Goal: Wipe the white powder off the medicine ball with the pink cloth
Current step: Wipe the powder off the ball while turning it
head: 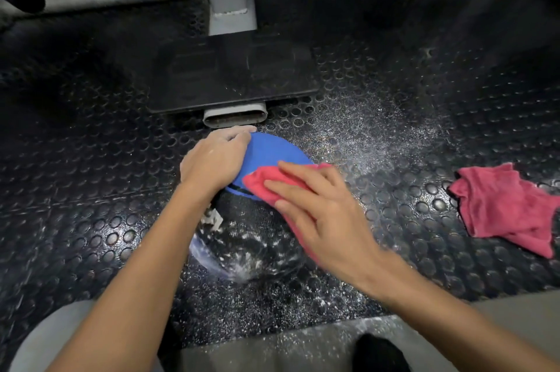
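Medicine ball (272,153) sits on the studded rubber floor (91,159), just in front of the grey tube end (235,117) of a machine base. Left hand (215,156) is on the ball's upper-left side, fingers curled over the far blue edge, bracing it. Right hand (321,211) lies flat, fingers straight and spread, pressing the pink cloth (260,183) onto the ball's right side; cloth is between palm and ball. The hands are apart, on opposite sides of the ball. Blue panel looks mostly clean. White powder (242,238) shows as streaks and clumps on the near black panel, so by the look of it the job is roughly half done. For the step in hand: keep the palm flat and the pressure even, drag the cloth toward the near side in overlapping passes, and let the left hand roll the ball to bring the dirty panel up. The textured black surface probably traps powder, so short firm strokes should beat one long swipe. Refold to a clean face once the cloth loads up. A second pink cloth (506,208) lies crumpled well off to the right as a spare. The floor is dusted too, so rolling the ball through that could re-soil it.
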The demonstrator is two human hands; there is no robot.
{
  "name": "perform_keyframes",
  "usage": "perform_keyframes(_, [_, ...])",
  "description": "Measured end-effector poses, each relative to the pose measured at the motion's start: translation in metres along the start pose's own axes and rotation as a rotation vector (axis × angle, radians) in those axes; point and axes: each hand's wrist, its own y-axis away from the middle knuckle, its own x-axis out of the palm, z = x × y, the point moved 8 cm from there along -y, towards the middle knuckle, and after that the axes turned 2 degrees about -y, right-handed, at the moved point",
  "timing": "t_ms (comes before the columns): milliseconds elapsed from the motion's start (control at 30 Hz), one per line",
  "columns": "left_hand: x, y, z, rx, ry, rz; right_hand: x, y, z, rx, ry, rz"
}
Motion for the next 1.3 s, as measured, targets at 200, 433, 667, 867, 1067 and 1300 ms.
perform_keyframes(200, [0.008, 0.005, -0.014, 0.305, 0.129, 0.232, -0.008, -0.037, -0.038, 0.237, -0.137, 0.013])
perform_keyframes(433, [0.009, 0.017, -0.032, 0.334, 0.155, 0.079, -0.016, -0.055, -0.078, 0.255, -0.071, 0.181])
perform_keyframes(667, [0.016, 0.013, -0.045, 0.183, 0.108, 0.044, -0.027, -0.059, -0.091, 0.353, -0.134, 0.037])
perform_keyframes(867, [0.017, -0.001, -0.035, 0.108, 0.189, 0.095, -0.03, -0.032, -0.027, -0.016, 0.015, -0.104])
perform_keyframes(1067, [0.017, -0.003, -0.027, 0.065, 0.183, 0.051, -0.032, -0.047, -0.088, 0.408, -0.242, -0.065])
perform_keyframes(1300, [0.017, -0.011, -0.014, 0.02, 0.281, 0.09, -0.021, -0.026, -0.016, -0.132, 0.005, -0.086])
